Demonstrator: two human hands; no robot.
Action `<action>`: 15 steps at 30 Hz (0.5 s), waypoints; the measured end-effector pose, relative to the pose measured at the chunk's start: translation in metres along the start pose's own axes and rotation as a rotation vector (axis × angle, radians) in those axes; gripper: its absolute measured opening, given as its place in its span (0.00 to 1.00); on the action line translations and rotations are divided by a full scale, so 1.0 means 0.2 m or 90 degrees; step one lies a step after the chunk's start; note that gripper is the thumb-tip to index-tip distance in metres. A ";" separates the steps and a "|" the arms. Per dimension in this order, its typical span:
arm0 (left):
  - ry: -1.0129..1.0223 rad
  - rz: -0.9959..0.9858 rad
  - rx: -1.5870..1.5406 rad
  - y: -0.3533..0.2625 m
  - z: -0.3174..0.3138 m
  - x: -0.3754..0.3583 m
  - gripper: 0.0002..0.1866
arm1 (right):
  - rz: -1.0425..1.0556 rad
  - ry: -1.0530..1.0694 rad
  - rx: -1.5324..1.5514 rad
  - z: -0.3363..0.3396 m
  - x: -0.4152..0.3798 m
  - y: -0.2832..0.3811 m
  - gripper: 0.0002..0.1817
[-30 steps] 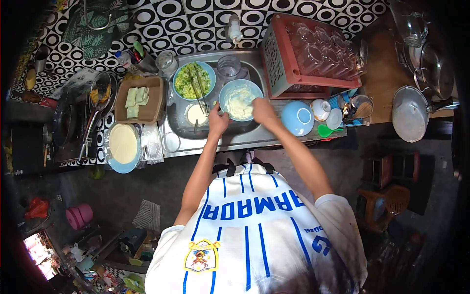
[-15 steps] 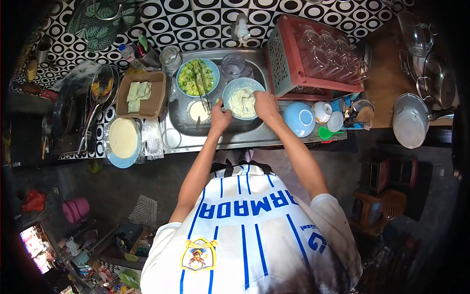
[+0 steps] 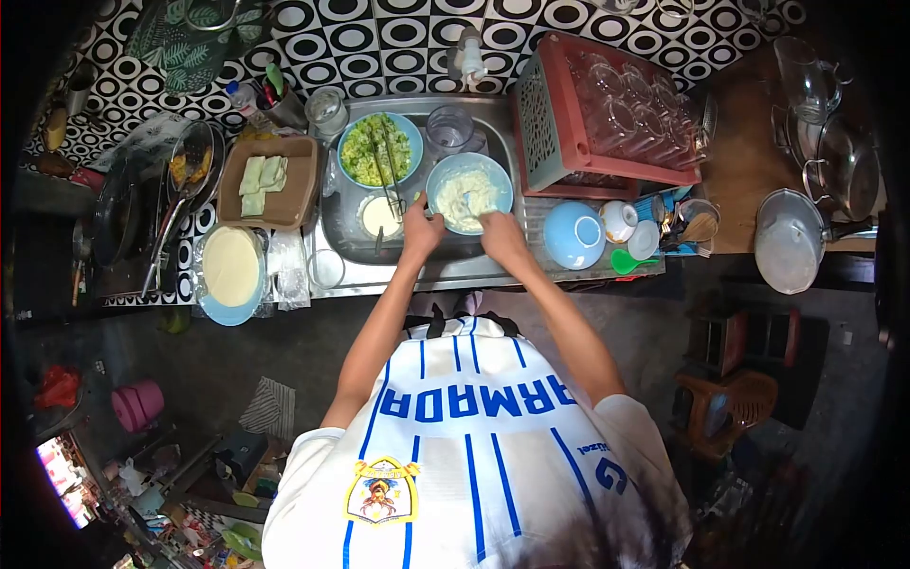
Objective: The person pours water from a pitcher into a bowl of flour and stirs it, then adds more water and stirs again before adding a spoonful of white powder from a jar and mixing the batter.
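A light-blue bowl (image 3: 508, 186) of creamy white mixture (image 3: 466, 197) sits at the sink, between my two hands. My left hand (image 3: 421, 230) is closed on the bowl's left edge. At its near right edge, my right hand (image 3: 502, 235) is closed with the fingertips over the mixture; whatever it grips is hidden. Just behind my left hand, metal tongs (image 3: 384, 152) lean across a blue bowl of chopped green and yellow vegetables (image 3: 365, 163). Close by on the left is a small dish of pale batter (image 3: 381, 218), with a spoon handle sticking out.
A brown tray (image 3: 301, 194) with folded pale wrappers and a plate of round flat sheets (image 3: 231, 270) stand left of the sink (image 3: 436, 251). To the right are a red rack (image 3: 569, 123) of glasses, an upturned blue bowl (image 3: 574, 235) and a green spoon (image 3: 626, 261).
My right hand has moved from the bowl's right side to its near edge, leftward and toward me. My left hand keeps its place at the bowl. The whole view has shifted slightly.
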State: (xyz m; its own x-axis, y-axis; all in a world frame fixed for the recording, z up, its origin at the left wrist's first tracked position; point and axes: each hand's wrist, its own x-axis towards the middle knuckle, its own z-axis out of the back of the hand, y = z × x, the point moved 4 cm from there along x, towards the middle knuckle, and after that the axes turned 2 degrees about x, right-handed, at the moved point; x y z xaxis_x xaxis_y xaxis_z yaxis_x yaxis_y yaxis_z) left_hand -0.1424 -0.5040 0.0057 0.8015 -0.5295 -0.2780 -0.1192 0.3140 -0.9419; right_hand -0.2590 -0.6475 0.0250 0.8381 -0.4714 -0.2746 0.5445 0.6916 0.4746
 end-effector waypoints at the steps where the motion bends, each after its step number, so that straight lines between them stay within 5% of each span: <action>1: -0.006 -0.030 0.017 0.02 0.00 0.02 0.34 | -0.019 -0.011 0.041 -0.02 -0.01 -0.11 0.15; 7: 0.008 -0.050 0.098 0.04 0.00 0.07 0.34 | 0.031 -0.181 -0.179 0.47 0.13 0.06 0.10; 12: -0.088 -0.125 0.116 0.16 -0.02 0.13 0.33 | 0.165 -0.104 -0.306 0.20 0.26 0.37 0.07; 15: -0.179 -0.331 0.220 0.16 -0.01 0.13 0.30 | 0.335 -0.069 -0.356 0.06 0.04 0.52 0.09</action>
State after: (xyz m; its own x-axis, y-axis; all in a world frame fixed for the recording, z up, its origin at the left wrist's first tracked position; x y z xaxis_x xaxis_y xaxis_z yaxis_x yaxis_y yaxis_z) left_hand -0.1268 -0.5084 -0.0315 0.8313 -0.4693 0.2977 0.4788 0.3327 -0.8125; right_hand -0.1961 -0.5867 0.0813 0.9988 -0.0353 -0.0329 0.0359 0.9992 0.0198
